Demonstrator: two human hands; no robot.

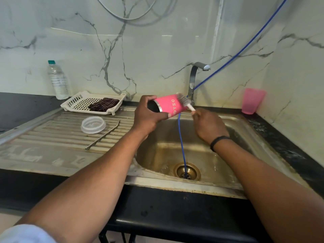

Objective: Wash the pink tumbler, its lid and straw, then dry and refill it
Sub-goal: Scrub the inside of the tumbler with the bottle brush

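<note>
Pink with white lettering and a steel rim, the tumbler [169, 106] lies on its side in the air at the centre of the frame, above the back edge of the sink [245, 130], its dark mouth turned to the left. The left hand [149, 113] grips it at the mouth end, fingers and thumb curled round the rim. The right hand [208, 125], just right of the tumbler, pinches the white handle of a bottle brush [185, 102], whose bristles lie against the tumbler's base end.

Left of centre, on the ribbed steel drainboard [43, 142], the clear plastic lid [93, 124] lies flat, and the metal straw [103, 135] lies slantwise just beside it to the right.

Behind them a white slotted tray [75, 102] holds a dark checked cloth [104, 104]. A clear water bottle [57, 80] with a green cap stands upright in the upper left, on the counter [21, 106] against the marble wall. At the right edge a pink plastic cup [252, 101] stands upside down in the corner. A blue hose [182, 146] hangs past the tap [194, 76] and runs down into the sink's brass drain [187, 171].
</note>
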